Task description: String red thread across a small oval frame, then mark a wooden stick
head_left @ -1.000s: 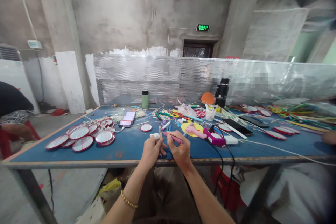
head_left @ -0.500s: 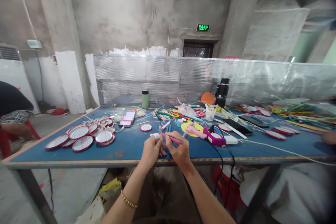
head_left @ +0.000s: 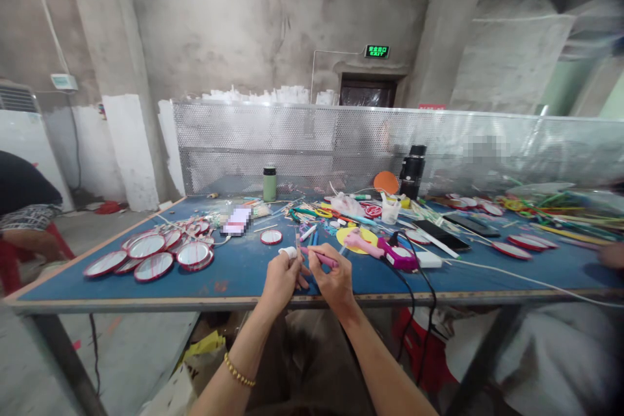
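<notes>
My left hand (head_left: 281, 281) is closed in a pinch over the table's front edge, on a thin, upright brownish strip (head_left: 298, 242) too small to name exactly. A white wrap (head_left: 288, 251) shows at one of its fingers. Beside it, my right hand (head_left: 336, 278) grips a pink pen-shaped tool (head_left: 324, 258), whose tip points left at the strip. Whether the tip touches the strip I cannot tell. Just beyond my hands lies a round, red-rimmed mirror-like disc (head_left: 271, 237).
Several red-rimmed discs (head_left: 147, 246) are heaped at the left of the blue table (head_left: 234, 283). Near the back stand a green bottle (head_left: 270, 184) and a black flask (head_left: 413, 173). A purple device (head_left: 400, 256) with cables lies right of my hands. A person (head_left: 26, 198) sits far left.
</notes>
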Motion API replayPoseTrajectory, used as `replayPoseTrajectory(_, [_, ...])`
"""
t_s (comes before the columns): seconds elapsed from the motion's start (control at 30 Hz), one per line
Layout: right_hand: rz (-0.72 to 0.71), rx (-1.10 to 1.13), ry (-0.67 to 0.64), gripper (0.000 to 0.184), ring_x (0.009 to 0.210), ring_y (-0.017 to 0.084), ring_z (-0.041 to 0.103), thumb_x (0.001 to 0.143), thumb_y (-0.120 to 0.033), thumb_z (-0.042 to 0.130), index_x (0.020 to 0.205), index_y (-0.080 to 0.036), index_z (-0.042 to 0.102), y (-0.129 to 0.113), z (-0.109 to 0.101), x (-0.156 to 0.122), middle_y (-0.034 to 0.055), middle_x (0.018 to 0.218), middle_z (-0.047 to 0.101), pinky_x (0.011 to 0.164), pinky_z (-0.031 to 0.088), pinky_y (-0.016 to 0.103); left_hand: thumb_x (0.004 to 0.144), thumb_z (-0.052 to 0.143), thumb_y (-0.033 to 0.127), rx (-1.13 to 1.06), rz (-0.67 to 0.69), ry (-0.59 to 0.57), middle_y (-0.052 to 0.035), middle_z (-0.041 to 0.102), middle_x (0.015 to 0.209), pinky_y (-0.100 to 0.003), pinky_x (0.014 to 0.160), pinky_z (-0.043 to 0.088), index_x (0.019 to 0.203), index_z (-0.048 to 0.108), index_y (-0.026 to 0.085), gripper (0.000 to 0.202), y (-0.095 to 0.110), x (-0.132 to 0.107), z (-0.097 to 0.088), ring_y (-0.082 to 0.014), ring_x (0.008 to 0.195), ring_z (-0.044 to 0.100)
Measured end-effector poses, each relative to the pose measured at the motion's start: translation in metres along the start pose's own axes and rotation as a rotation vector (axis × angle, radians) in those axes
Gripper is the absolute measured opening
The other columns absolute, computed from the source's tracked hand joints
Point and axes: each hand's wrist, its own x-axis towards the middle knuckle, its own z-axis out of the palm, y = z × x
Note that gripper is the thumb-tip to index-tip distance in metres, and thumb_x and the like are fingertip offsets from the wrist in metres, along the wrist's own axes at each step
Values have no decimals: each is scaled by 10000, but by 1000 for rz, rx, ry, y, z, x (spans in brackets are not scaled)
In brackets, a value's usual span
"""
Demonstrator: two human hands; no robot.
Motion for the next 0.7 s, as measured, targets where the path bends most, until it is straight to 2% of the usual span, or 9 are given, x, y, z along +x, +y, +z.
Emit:
replayPoseTrajectory(0.17, [4,7,11,177,713,160,658,949,-227,546,857,-203,696,-1,0,0,32,780,703,703,550,296,871,583,423,-15,-6,-5,11,705,580,-185,383,425,735,569,209,254,-1,0,0,-126,376,623])
replayPoseTrajectory(0.43, [-11,16,-7,145,715,155,656,935,-203,569,868,-209,697,2,2,-2,23,782,699,708,543,286,916,561,418,9,-16,-1,41,625,472,-188,381,408,740,579,204,277,-1,1,0,-123,348,579])
replayPoseTrajectory(0.57, [-7,13,0,150,725,164,659,940,-199,560,870,-207,692,1,1,-2,30,797,703,715,538,290,979,532,372,24,-42,-23,44,649,564,-190,410,432,820,604,172,266,-2,0,-1,-105,398,599])
replayPoseTrajectory(0.7, [7,12,6,166,741,170,660,952,-185,541,878,-202,689,-2,-2,-2,40,805,702,733,531,295,1002,580,380,41,-80,-48,18,670,763,-230,512,524,981,655,129,264,-6,-2,0,-90,540,604])
